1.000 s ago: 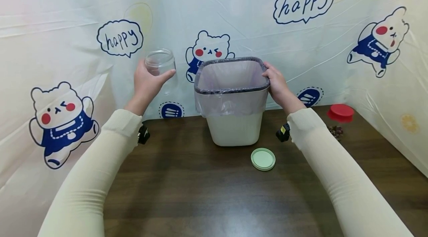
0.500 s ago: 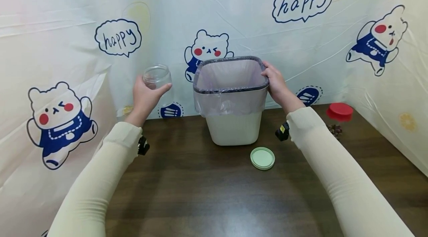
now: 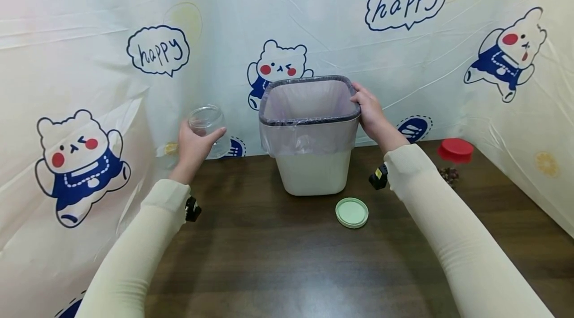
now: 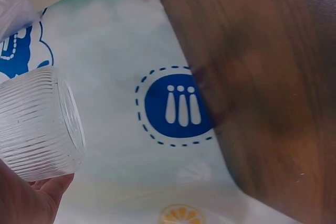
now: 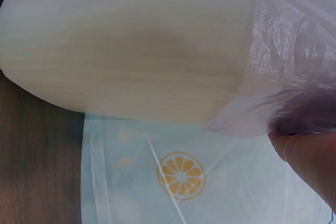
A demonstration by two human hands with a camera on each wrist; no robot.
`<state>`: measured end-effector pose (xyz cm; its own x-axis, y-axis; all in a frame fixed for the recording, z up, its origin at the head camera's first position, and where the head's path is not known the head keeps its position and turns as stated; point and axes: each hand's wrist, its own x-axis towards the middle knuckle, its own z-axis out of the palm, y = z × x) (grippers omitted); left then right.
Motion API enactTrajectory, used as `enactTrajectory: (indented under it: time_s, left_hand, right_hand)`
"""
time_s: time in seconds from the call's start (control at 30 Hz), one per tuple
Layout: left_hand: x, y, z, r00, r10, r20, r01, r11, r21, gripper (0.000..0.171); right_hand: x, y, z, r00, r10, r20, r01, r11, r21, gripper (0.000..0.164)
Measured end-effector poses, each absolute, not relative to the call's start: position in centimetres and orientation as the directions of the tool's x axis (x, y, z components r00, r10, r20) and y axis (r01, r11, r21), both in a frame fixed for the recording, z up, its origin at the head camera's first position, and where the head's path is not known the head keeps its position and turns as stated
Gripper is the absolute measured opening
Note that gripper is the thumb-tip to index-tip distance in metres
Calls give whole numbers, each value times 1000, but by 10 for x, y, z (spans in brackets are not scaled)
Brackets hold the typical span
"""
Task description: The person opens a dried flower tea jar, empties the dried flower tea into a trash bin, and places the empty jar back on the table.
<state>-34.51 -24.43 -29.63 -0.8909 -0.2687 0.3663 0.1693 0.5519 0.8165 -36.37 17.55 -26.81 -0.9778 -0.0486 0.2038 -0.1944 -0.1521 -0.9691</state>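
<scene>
A clear jar [image 3: 211, 125] pinched between thumb and fingers of the left hand [image 3: 194, 147], held up off the brown wooden table [image 3: 269, 258], the right hand [image 3: 371, 109] gripping the pale bin [image 3: 316, 176] at its bag-covered rim, a green lid [image 3: 352, 213] near the bin, a bear-print sheet [image 3: 215, 9] behind.

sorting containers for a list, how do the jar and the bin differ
The jar is clear and ribbed; the bin is pale and not see-through. The jar is much smaller than the bin. The left hand holds the jar off the table, while the bin stands on it, gripped by the right hand. The bin has a plastic bag folded over its top; the jar has none. Both are open at the top.
</scene>
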Motion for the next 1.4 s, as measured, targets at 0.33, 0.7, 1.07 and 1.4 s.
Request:
enactTrajectory:
  time_s: [0.33,0.7,1.07,1.4]
  left_hand:
    - [-342,-254,-321,-857,-350,378,138,551,823,93]
    - [-336,-269,-340,-870,-358,337,89,560,824,95]
    - [-327,-291,-363,-863,-404,302,7,589,808,98]
    - [-322,-301,-377,-873,-399,281,-10,590,808,98]
  right_hand:
    - [-362,176,-268,-980,-49,194,-184,-153,-971,62]
    - [-363,177,-267,-978,-58,199,-189,-154,-970,62]
    - [-363,175,-266,-978,-57,199,-189,-148,-971,61]
    - [-363,176,-266,-980,-59,192,-182,-142,-973,62]
